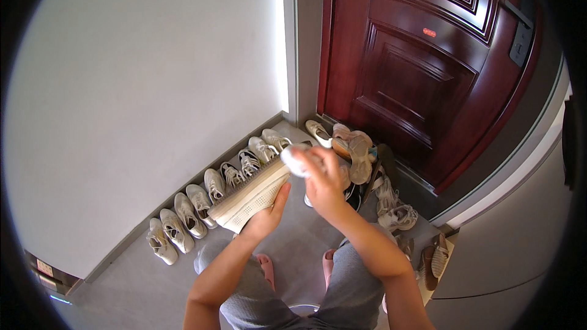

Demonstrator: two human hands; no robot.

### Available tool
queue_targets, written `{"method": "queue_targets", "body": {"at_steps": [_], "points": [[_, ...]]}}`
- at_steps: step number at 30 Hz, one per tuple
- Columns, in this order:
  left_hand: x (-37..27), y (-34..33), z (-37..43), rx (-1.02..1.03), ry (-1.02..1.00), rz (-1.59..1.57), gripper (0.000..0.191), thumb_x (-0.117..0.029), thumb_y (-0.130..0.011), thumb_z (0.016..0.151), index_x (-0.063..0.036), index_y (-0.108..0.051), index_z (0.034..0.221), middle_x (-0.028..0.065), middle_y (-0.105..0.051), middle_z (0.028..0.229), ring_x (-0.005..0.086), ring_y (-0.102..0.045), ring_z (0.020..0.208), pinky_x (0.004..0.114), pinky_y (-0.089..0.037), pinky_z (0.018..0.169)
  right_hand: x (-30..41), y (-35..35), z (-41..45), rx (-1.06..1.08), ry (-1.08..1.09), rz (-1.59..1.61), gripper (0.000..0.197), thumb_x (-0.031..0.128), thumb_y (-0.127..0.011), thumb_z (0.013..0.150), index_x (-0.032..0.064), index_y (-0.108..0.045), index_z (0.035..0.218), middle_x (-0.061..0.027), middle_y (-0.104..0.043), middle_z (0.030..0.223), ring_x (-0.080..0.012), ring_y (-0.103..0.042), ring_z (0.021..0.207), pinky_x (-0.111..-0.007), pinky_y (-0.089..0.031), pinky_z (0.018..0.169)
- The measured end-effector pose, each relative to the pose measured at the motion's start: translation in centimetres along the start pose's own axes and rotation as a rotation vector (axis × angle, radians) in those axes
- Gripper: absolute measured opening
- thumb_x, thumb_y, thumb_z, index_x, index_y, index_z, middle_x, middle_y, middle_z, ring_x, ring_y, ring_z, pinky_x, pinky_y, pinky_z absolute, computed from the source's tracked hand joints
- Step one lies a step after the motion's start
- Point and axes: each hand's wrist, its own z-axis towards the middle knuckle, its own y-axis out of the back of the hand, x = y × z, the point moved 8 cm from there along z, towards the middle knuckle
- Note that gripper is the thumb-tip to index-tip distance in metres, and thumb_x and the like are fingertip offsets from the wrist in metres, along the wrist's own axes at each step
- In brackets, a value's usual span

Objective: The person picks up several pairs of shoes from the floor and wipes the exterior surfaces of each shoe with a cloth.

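A cream shoe with a perforated upper is held up on its side in front of me. My left hand grips it from below and inside the opening, so part of the upper is hidden. The thick, pale side of its sole faces the wall. My right hand has its fingers closed on a white wad, blurred, perhaps a wipe or cloth. That wad is at the far end of the shoe, against or just over the sole edge; which one I cannot tell.
White and light sneakers stand in a row along the wall's baseboard. Mixed shoes are heaped by a dark red door. More footwear sits at right on a low ledge. Pink slippers are on my feet.
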Motion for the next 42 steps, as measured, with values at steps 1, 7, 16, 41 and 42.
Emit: {"method": "queue_targets", "body": {"at_steps": [1, 7, 16, 41, 42], "points": [[0.7, -0.1, -0.4, -0.019, -0.023, 0.005, 0.027, -0.013, -0.062, 0.097, -0.0011, -0.061, 0.121, 0.0103, -0.065, 0.104, 0.0193, -0.061, 0.092, 0.031, -0.051, 0.079, 0.3, -0.1, 0.0, 0.006, 0.0, 0.005, 0.056, -0.01, -0.062, 0.078, 0.0145, -0.063, 0.129, -0.0137, -0.055, 0.11, -0.0297, -0.061, 0.094, -0.037, -0.052, 0.078], [1.8, -1.5, -0.7, 0.13, 0.593, -0.531, 0.035, -0.007, -0.061, 0.094, -0.0031, -0.055, 0.128, 0.0062, -0.06, 0.122, 0.0209, -0.057, 0.109, 0.035, -0.047, 0.092, -1.7, 0.8, 0.4, -0.026, -0.001, -0.159, 0.054, -0.008, -0.065, 0.078, 0.0156, -0.065, 0.126, -0.0128, -0.057, 0.11, -0.028, -0.061, 0.093, -0.036, -0.053, 0.075], [0.8, -2.2, -0.7, 0.135, 0.672, -1.247, 0.053, 0.007, -0.058, 0.078, -0.0032, -0.054, 0.13, 0.0075, -0.06, 0.127, 0.0224, -0.054, 0.117, 0.037, -0.041, 0.097, 3.9, -1.4, -0.3, 0.142, 0.23, -0.034, 0.061, -0.004, -0.066, 0.073, 0.0204, -0.064, 0.129, -0.011, -0.055, 0.106, -0.0268, -0.059, 0.089, -0.034, -0.052, 0.072], [2.3, 0.5, -0.9, 0.109, 0.222, -0.189, 0.024, 0.001, -0.056, 0.085, -0.0028, -0.063, 0.107, 0.0137, -0.065, 0.096, 0.0291, -0.062, 0.093, 0.039, -0.049, 0.079, 2.7, -1.0, 0.6, 0.055, 0.172, -0.148, 0.052, 0.0, -0.07, 0.076, 0.0206, -0.068, 0.124, -0.0069, -0.056, 0.105, -0.0223, -0.06, 0.086, -0.033, -0.053, 0.066], [1.9, 0.9, -0.9, 0.079, 0.167, -0.132, 0.025, 0.002, -0.055, 0.085, -0.0023, -0.063, 0.108, 0.0137, -0.065, 0.096, 0.0288, -0.062, 0.093, 0.039, -0.049, 0.08, 3.1, -1.4, 0.5, 0.067, 0.187, -0.114, 0.052, 0.0, -0.069, 0.076, 0.0203, -0.068, 0.125, -0.0071, -0.056, 0.104, -0.0222, -0.06, 0.085, -0.033, -0.054, 0.067]]}}
